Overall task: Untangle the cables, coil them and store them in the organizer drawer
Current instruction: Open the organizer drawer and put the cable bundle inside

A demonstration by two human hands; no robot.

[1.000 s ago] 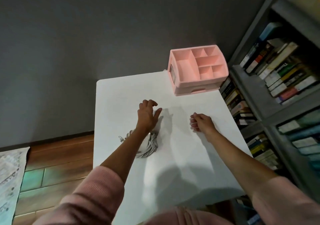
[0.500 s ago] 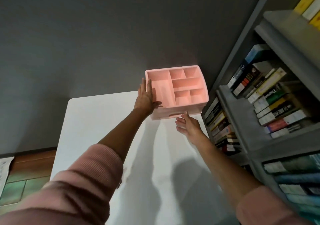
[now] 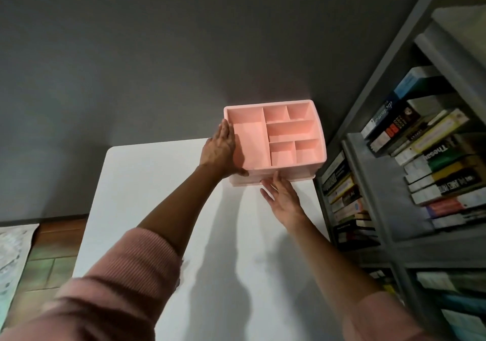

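Note:
The pink organizer [image 3: 289, 167] stands at the far right corner of the white table [image 3: 147, 183], its open top split into several empty compartments. My left hand [image 3: 219, 151] lies flat against its left side, fingers straight and thumb along the lower front corner. My right hand [image 3: 282, 198] reaches from the front with straight fingers, and its fingertips touch the front of the drawer [image 3: 299, 179] at the organizer's base. The drawer looks pushed in. No cables are in view.
A grey bookshelf [image 3: 389, 209] packed with books stands right against the table's right edge. A dark grey wall is behind the table. Wooden floor [image 3: 52, 235] and a pale printed sheet [image 3: 13, 256] lie to the left.
Both hands left the cable bundle near the table's middle and reached the organizer. My view rose with them, so the cables dropped out of sight. My right fingertips now meet the drawer front.

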